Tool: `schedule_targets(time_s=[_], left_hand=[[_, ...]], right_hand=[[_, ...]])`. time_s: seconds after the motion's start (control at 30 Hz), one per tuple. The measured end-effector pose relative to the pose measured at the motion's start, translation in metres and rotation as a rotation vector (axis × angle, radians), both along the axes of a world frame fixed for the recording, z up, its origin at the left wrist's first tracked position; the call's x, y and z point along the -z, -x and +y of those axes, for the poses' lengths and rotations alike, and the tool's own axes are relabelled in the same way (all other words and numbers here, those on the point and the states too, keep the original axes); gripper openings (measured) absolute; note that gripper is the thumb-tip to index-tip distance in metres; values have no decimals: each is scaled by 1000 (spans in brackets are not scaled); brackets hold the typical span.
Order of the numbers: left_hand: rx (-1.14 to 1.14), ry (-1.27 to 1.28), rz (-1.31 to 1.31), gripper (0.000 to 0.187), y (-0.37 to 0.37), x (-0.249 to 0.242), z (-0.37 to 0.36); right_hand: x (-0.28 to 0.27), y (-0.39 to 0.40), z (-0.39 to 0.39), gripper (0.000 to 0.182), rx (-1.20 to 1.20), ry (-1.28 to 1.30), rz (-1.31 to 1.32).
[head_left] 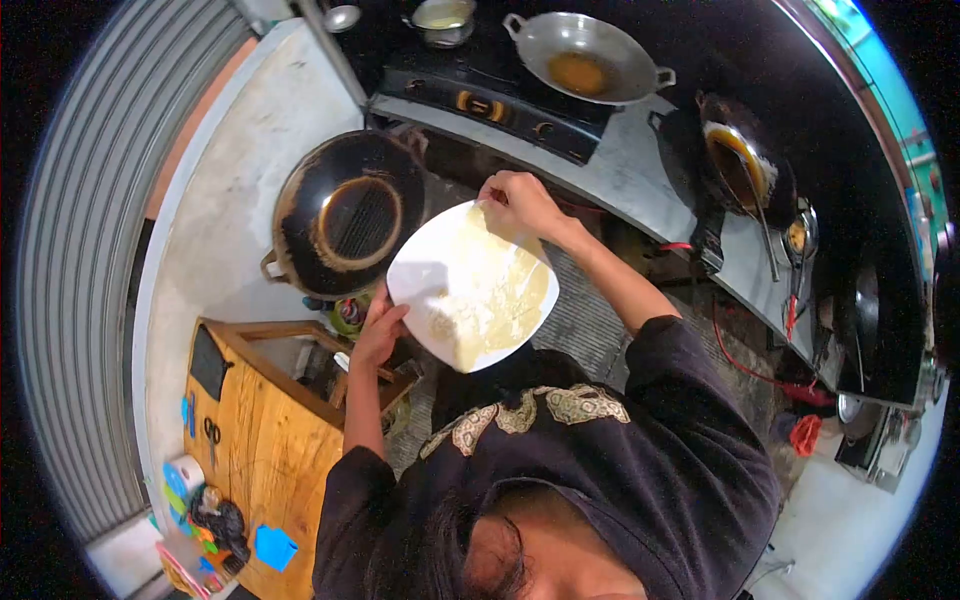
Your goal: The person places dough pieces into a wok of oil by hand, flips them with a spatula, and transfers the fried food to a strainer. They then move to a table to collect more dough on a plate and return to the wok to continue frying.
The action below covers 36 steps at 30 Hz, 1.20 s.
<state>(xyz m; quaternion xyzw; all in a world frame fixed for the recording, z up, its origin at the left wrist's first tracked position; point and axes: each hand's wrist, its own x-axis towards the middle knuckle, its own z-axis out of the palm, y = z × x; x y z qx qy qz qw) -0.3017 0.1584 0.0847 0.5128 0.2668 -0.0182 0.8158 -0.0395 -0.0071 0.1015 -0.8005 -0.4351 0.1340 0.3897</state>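
A white squarish plate [412, 268] is held in front of my body. A thin, pale yellow layer [510, 285], like batter or a sheet of dough, spreads across its right part and down to the lower corner. My left hand [375, 332] is closed on the plate's lower left edge, thumb over the rim. At the plate's top corner, my right hand [522, 203] has its fingers pinched together where the yellow layer meets the rim. I cannot tell which of the two it grips. Left of the plate stands a large dark wok [300, 185].
A grey wok [550, 38] with brown liquid and a small pot [443, 22] sit on the black stove [485, 105]. Another dark wok [735, 170] with a ladle in it is farther right. Scissors [211, 430] lie on the wooden table [285, 430] at lower left.
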Motion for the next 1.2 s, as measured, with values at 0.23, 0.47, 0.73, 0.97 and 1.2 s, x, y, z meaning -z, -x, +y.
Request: schedule_targets(time_s=[0.23, 0.47, 0.73, 0.97, 1.2], left_hand=[[83, 144, -99, 54, -21, 66, -12], [150, 243, -199, 50, -99, 79, -11], [23, 215, -170, 52, -183, 63, 49], [-314, 151, -180, 49, -195, 41, 92], [-540, 67, -104, 50, -189, 34, 84]], right_hand=[[-25, 62, -14, 9, -8, 66, -469], [-88, 0, -24, 11, 140, -27, -349], [-98, -185, -12, 14, 404, -16, -359], [-8, -321, 11, 18, 484, 213, -457], [120, -434, 19, 15, 577, 258, -193]])
